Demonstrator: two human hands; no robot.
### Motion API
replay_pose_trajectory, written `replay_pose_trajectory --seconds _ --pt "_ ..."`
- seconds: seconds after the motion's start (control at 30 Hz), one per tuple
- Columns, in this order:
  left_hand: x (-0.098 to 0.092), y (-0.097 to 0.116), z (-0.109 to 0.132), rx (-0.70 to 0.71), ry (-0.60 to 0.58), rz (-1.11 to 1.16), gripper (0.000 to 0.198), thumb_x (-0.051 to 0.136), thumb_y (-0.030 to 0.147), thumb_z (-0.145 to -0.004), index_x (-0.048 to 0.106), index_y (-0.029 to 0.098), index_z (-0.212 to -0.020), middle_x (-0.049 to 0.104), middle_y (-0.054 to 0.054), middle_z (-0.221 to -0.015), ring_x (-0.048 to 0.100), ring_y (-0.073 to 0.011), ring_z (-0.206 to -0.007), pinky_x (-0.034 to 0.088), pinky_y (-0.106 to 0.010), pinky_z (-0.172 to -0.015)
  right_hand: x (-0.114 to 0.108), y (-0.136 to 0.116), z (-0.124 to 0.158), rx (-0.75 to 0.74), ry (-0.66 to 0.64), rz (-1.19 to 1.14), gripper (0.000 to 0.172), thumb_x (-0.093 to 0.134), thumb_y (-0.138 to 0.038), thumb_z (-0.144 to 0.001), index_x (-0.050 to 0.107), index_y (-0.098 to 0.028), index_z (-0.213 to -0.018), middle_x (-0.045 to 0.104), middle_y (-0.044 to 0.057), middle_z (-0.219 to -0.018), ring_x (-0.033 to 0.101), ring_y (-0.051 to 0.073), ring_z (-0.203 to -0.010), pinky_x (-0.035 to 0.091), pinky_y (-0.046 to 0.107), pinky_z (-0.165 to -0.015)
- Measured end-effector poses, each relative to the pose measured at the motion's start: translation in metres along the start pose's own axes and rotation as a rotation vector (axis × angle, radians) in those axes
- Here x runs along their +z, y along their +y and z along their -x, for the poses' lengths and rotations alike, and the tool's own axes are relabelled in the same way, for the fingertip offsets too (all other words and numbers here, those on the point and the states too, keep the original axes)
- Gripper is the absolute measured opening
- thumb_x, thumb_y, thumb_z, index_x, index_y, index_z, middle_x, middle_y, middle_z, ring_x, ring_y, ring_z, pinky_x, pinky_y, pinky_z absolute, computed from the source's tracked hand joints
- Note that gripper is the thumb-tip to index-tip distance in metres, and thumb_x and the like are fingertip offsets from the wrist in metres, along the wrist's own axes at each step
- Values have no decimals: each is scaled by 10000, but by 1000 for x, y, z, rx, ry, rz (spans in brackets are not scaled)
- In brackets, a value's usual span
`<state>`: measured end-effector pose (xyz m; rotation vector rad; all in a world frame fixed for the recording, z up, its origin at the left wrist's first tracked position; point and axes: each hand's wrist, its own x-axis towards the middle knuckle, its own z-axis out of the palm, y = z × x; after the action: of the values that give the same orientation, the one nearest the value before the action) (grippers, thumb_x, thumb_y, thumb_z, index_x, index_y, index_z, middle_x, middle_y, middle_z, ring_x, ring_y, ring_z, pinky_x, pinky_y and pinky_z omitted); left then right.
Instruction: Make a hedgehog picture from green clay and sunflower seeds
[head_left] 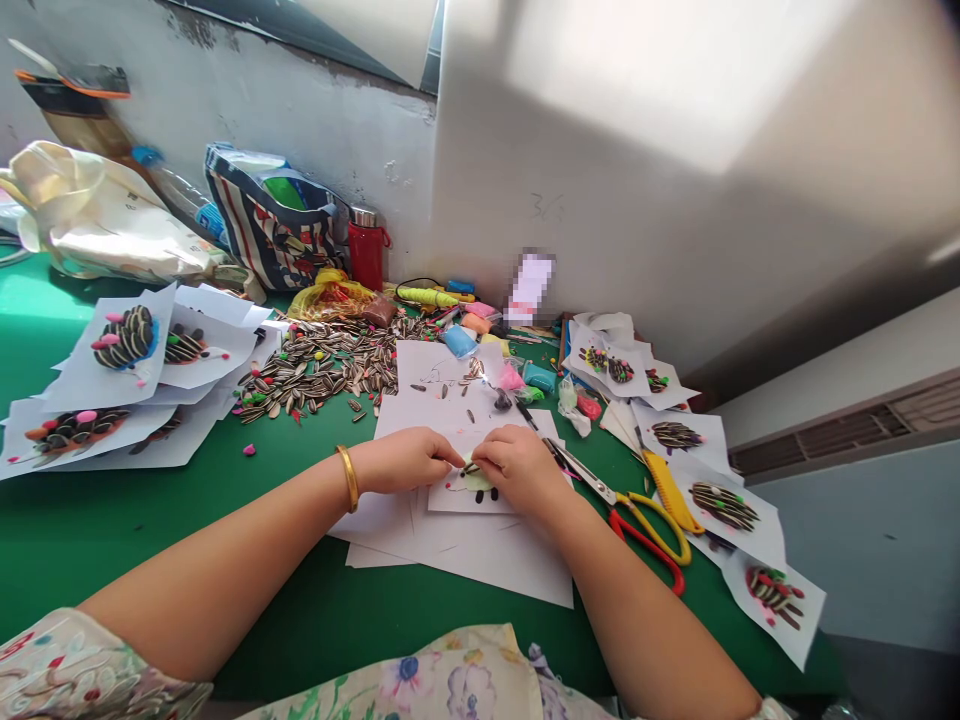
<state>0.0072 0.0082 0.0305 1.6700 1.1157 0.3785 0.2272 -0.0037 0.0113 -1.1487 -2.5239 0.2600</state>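
In the middle, a small white card lies on several loose paper sheets. It bears a pale green, flattened clay shape with dark feet below it and a tiny red dot at its left. A striped sunflower seed shows at the clay's upper edge, between my fingertips. My right hand is closed in a pinch over the clay, on the seed's right. From the left, my left hand reaches in with fingers drawn together, its fingertips by the seed; what they hold is hidden.
Loose sunflower seeds are heaped behind left. Scissors and a yellow cutter lie right. Finished seed cards flank both sides. Clay packets, a striped bag and a red bottle stand near the wall.
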Motion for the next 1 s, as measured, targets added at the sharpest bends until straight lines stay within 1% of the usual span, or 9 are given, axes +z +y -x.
replay_pose_trajectory --seconds 0.23,0.3,0.37,0.5,0.6,0.7,0.8,0.9,1.0 --pt "2 -1 -1 14 -32 -92 292 620 161 -658 802 265 -861 770 -15 -853 664 -214 -777 463 -248 -725 2 1 -1 -27 -13 57 166 601 -176 -897 731 -219 -803 711 43 -830 581 180 -773 363 321 -727" --pt "2 -2 -2 33 1 -138 302 596 189 -700 793 264 -915 767 -10 -926 669 -213 -846 475 -255 -781 3 1 -1 -35 -18 71 158 603 -168 -891 732 -216 -813 709 41 -828 577 177 -770 359 318 -724" --pt "1 -4 -5 58 112 -162 305 549 244 -770 775 250 -975 757 -9 -954 666 -201 -856 485 -265 -801 2 1 -1 -39 -24 79 148 608 -153 -882 734 -212 -830 707 39 -829 576 175 -772 360 313 -726" --pt "-3 -12 -17 126 449 -161 362 453 364 -878 728 187 -1033 725 -30 -833 641 -184 -729 507 -285 -730 0 -1 -1 -32 -35 81 138 624 -132 -863 734 -209 -834 707 36 -833 573 171 -774 363 307 -727" --pt "-3 -20 -32 264 563 -211 328 457 381 -897 713 189 -967 727 -49 -938 644 -204 -875 500 -301 -807 -1 -2 -2 -18 -43 90 131 639 -128 -853 737 -209 -822 710 32 -829 571 172 -765 357 309 -715" --pt "0 -23 -44 343 565 -297 357 429 416 -930 697 182 -892 708 -61 -901 626 -211 -863 493 -325 -798 -1 -2 -1 -9 -45 98 125 646 -136 -853 741 -212 -824 715 27 -836 573 175 -768 347 313 -708" --pt "3 -22 -49 356 469 -295 410 404 449 -951 705 181 -873 707 -63 -878 630 -212 -865 495 -339 -819 0 -2 -1 -8 -42 98 129 640 -143 -863 744 -214 -837 716 28 -841 579 176 -779 345 314 -711" --pt "3 -21 -49 350 409 -85 465 328 431 -976 715 173 -962 734 -75 -992 658 -213 -974 498 -355 -907 0 -1 -1 -11 -49 95 136 635 -137 -861 746 -214 -842 711 29 -832 584 176 -780 349 313 -713" --pt "2 -24 -50 330 430 173 438 357 425 -966 669 156 -1114 725 -98 -1105 664 -221 -1063 516 -368 -940 -1 -1 -1 -12 -53 90 144 623 -145 -872 744 -213 -834 710 30 -833 589 173 -777 355 313 -714"
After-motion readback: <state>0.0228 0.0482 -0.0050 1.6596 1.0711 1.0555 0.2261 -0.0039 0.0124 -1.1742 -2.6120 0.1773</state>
